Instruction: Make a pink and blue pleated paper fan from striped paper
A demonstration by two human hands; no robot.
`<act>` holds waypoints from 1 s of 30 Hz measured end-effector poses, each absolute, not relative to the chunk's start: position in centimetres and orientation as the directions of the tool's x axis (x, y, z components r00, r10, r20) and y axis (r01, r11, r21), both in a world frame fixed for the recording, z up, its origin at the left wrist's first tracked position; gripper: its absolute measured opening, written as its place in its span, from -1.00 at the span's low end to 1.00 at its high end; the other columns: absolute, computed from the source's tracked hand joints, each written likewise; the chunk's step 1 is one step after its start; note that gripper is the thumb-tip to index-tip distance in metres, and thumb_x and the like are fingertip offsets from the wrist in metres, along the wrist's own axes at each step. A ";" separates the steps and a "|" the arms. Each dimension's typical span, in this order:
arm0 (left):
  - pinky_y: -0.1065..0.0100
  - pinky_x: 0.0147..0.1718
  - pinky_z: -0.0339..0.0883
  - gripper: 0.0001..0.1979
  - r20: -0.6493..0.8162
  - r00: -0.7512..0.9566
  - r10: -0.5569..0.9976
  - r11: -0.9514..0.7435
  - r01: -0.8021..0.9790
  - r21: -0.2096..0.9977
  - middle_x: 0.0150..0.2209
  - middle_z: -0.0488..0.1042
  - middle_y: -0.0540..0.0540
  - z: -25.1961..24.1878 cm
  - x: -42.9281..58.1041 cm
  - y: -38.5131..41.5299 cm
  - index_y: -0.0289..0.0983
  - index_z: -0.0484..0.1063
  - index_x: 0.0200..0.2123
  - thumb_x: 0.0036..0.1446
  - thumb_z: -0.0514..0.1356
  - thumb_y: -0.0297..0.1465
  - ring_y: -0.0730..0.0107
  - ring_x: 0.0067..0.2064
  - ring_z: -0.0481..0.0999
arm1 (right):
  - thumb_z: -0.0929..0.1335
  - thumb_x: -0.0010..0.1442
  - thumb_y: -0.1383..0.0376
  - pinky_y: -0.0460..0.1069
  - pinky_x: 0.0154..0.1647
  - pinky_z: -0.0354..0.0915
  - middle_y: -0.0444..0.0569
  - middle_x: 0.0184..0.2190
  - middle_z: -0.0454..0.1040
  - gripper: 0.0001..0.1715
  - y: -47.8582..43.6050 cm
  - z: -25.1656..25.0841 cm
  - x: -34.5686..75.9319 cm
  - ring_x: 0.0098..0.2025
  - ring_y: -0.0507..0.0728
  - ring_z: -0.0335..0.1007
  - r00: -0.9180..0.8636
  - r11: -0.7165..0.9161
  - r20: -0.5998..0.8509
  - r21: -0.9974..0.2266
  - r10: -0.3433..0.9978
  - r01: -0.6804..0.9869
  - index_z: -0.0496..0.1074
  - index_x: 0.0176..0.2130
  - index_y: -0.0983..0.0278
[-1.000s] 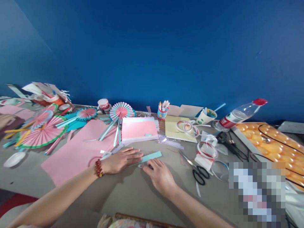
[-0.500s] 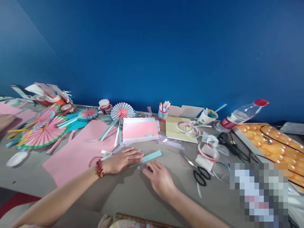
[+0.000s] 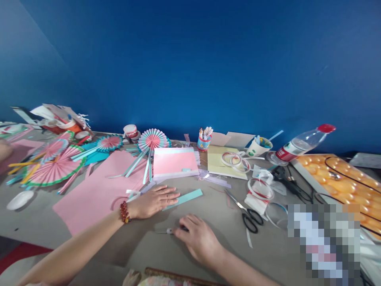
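Observation:
My left hand (image 3: 154,201) lies flat, palm down, fingers stretched out, with its fingertips at the left end of a light teal paper strip (image 3: 189,197). Below and to the right of the strip, my right hand (image 3: 198,238) is closed around a slim pointed tool (image 3: 169,231). A thin metallic tip and a pale collar stick out to the left of the fingers; the dark handle is mostly hidden, and its exact kind is unclear. The tip is apart from the strip. Scissors (image 3: 246,212) with black handles lie to the right, partly spread.
Pink paper (image 3: 92,194) spreads to the left, near pleated paper fans (image 3: 153,141). A pink card (image 3: 175,161), a pen cup (image 3: 204,142), tape rolls (image 3: 261,188) and a bottle (image 3: 300,147) stand or lie further back. Another person's hand (image 3: 4,153) shows at the left edge.
My right hand has drawn back towards me from the teal strip with the pointed tool, whose tip now shows. My left hand has stayed in place.

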State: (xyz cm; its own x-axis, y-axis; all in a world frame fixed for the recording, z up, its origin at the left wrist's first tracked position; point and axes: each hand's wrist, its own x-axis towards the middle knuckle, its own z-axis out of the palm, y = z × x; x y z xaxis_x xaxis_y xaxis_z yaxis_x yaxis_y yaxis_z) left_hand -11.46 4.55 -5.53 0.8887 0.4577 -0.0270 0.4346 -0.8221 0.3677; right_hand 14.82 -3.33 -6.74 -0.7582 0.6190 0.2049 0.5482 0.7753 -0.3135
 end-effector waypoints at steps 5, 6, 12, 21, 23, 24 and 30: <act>0.14 0.30 0.01 -0.52 0.081 0.772 0.630 -0.727 0.549 0.412 0.31 0.19 -0.13 -5.0 -10.3 3.2 -0.18 0.12 0.29 0.35 0.07 -0.27 0.23 0.33 0.15 | 0.24 0.31 0.43 -0.04 -0.24 0.16 -0.05 -0.28 0.40 -0.76 -3.0 -6.3 17.6 -0.24 0.11 0.27 -0.703 0.722 0.197 -0.329 0.683 0.609 0.42 -0.13 0.17; 0.12 0.27 0.07 -0.49 0.101 0.733 0.672 -0.702 0.588 0.402 0.29 0.22 -0.18 -5.0 -10.0 2.9 -0.21 0.14 0.27 0.32 0.11 -0.21 0.19 0.29 0.20 | 0.24 0.31 0.44 -0.04 -0.24 0.16 -0.05 -0.27 0.40 -0.74 -3.0 -6.4 18.1 -0.24 0.11 0.27 -0.693 0.712 0.197 -0.331 0.694 0.619 0.43 -0.12 0.17; 0.14 0.05 0.30 -0.74 0.100 0.646 0.757 -0.636 0.692 0.340 -0.04 0.44 -0.13 -5.3 -7.7 2.5 -0.22 0.36 0.04 0.32 0.13 -0.31 0.19 0.03 0.42 | 0.23 0.29 0.47 -0.03 -0.21 0.18 -0.04 -0.25 0.41 -0.68 -3.4 -7.0 19.3 -0.23 0.12 0.27 -0.671 0.684 0.185 -0.367 0.718 0.631 0.44 -0.08 0.17; 0.28 -0.03 0.33 -0.72 0.066 0.600 0.797 -0.566 0.705 0.427 -0.13 0.55 -0.05 -4.6 -7.3 4.5 -0.18 0.40 0.02 0.34 0.00 -0.49 0.29 -0.07 0.52 | 0.22 0.34 0.43 -0.01 -0.19 0.22 -0.03 -0.20 0.44 -0.64 -3.5 -6.7 19.5 -0.19 0.13 0.29 -0.662 0.677 0.200 -0.396 0.722 0.620 0.42 0.02 0.12; 0.30 -0.05 0.33 -0.72 0.045 0.598 0.801 -0.556 0.713 0.427 -0.12 0.55 -0.04 -4.6 -7.3 4.9 -0.17 0.39 0.02 0.33 0.00 -0.49 0.30 -0.08 0.52 | 0.22 0.34 0.42 -0.02 -0.19 0.22 -0.03 -0.21 0.45 -0.65 -3.5 -6.7 19.5 -0.20 0.13 0.30 -0.665 0.681 0.200 -0.389 0.720 0.620 0.43 0.02 0.12; 0.31 -0.06 0.34 -0.73 0.036 0.600 0.799 -0.555 0.713 0.429 -0.12 0.55 -0.04 -4.7 -7.2 5.0 -0.17 0.39 0.01 0.32 0.02 -0.48 0.30 -0.08 0.52 | 0.23 0.34 0.42 -0.02 -0.20 0.23 -0.03 -0.22 0.45 -0.65 -3.5 -6.8 19.5 -0.20 0.13 0.30 -0.667 0.684 0.200 -0.385 0.717 0.620 0.43 0.02 0.12; 0.34 -0.09 0.32 -0.81 0.023 0.594 0.804 -0.541 0.716 0.442 -0.12 0.53 -0.02 -4.6 -7.2 4.9 -0.17 0.41 -0.10 0.27 0.09 -0.47 0.30 -0.09 0.52 | 0.24 0.32 0.43 -0.02 -0.19 0.24 -0.02 -0.22 0.46 -0.61 -3.5 -7.0 19.7 -0.19 0.13 0.30 -0.672 0.696 0.218 -0.379 0.707 0.610 0.42 0.05 0.11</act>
